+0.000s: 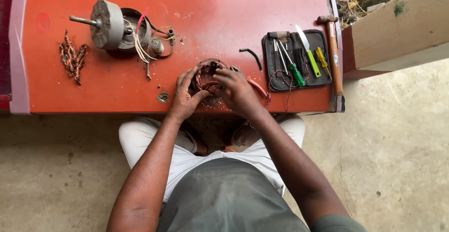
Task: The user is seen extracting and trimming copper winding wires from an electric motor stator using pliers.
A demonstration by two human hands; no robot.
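On red table point(93, 96), outdoors: 2 hands, left hand point(184, 96), right hand point(238, 91), gripping stator point(208, 70).

Both forearms stretched forward from the lap, converging at the worktop's near edge. Left hand point(185, 96) cupped, fingers point(187, 76) spread and curled. Right hand point(237, 90) bent inward, fingers pinching.

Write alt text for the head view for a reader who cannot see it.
Both hands, left hand and right hand, grip a round motor stator on a red table. A motor housing lies at left, a black tool pouch and hammer at right.
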